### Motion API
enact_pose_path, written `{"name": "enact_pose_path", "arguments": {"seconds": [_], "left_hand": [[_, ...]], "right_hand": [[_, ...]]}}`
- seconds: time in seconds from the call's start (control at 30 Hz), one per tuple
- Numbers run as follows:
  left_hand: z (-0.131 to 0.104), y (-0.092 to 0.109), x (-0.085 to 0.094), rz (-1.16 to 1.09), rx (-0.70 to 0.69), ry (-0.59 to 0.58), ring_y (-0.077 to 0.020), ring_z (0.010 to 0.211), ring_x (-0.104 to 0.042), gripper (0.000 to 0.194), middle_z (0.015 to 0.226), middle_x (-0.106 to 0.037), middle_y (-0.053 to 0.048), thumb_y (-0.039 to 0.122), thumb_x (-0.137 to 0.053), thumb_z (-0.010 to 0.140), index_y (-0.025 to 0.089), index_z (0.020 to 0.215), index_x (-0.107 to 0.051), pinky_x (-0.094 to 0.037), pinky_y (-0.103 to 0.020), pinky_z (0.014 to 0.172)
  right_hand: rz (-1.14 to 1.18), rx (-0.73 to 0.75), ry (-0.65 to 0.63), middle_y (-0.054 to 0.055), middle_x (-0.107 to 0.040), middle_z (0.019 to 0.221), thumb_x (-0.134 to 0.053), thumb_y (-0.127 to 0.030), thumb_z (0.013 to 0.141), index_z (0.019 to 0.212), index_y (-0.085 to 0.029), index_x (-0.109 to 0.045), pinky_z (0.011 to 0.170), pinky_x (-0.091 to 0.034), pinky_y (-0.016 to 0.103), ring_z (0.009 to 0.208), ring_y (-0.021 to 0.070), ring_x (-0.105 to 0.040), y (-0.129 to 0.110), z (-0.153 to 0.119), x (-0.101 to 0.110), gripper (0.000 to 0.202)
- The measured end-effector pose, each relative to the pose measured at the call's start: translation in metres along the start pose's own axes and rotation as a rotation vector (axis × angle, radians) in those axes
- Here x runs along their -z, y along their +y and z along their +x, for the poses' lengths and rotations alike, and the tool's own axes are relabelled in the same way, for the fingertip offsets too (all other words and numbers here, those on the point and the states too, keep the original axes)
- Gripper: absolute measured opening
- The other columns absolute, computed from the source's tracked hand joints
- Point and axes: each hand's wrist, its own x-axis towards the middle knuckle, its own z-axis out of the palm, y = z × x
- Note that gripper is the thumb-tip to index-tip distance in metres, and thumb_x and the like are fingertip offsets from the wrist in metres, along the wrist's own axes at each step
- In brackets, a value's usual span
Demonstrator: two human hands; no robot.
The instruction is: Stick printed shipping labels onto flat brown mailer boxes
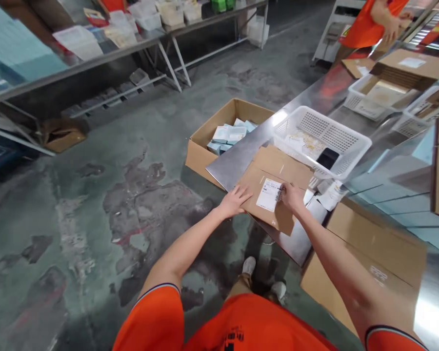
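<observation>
A flat piece of brown cardboard (256, 174), seemingly a folded box, lies on the metal table (227, 168) in front of me. On its top face is a white printed label (268, 196). My left hand (235, 201) rests on the cardboard's left edge, fingers spread. At the label's right side, the fingers of my right hand (291, 196) are bent and pressed together; whatever they may pinch is hidden. Just beyond the cardboard stands a white perforated basket (354, 139) with a dark object (328, 158) and small scraps inside.
An open carton (199, 158) of light-blue boxes (229, 134) stands on the floor beyond the table. Flattened cardboard (373, 243) and stacked light-blue boxes (391, 190) lie to the right. A co-worker in orange (369, 24) is at the far right. Another table (139, 46) holds plastic bins.
</observation>
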Motion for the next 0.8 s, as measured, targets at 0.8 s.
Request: {"name": "enact_pose_path", "arguments": {"seconds": [0.8], "left_hand": [[0.005, -0.005, -0.003, -0.117, 0.068, 0.018, -0.0426, 0.150, -0.023, 0.097, 0.167, -0.017, -0.016, 0.039, -0.086, 0.069, 0.032, 0.153, -0.039, -0.036, -0.054, 0.115]], "right_hand": [[-0.186, -0.037, -0.045, 0.020, -0.066, 0.104, -0.040, -0.017, 0.095, 0.102, -0.008, -0.068, 0.082, -0.048, 0.036, 0.092, 0.0281, -0.066, -0.012, 0.020, 0.004, 0.030]]}}
